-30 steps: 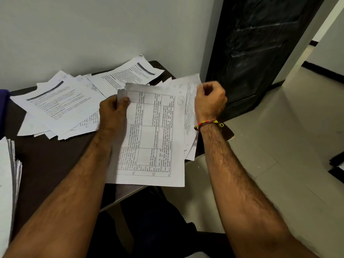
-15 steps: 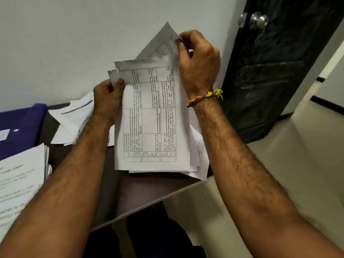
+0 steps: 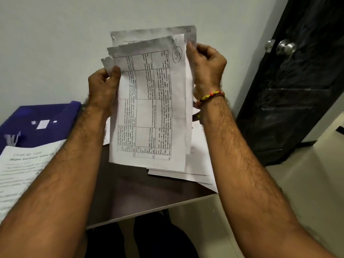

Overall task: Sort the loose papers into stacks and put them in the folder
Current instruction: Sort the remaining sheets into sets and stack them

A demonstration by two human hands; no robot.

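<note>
Both hands hold a sheaf of papers (image 3: 150, 108) upright above the bench (image 3: 141, 194).
Left hand (image 3: 104, 86) fingers pinch its left edge; right hand (image 3: 206, 66) fingers curl round the right edge; blue folder (image 3: 37, 123) lies left.

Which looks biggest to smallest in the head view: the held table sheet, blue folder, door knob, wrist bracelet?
1. Table sheet
2. Blue folder, partly covered, so unsure
3. Bracelet and door knob look alike
</note>
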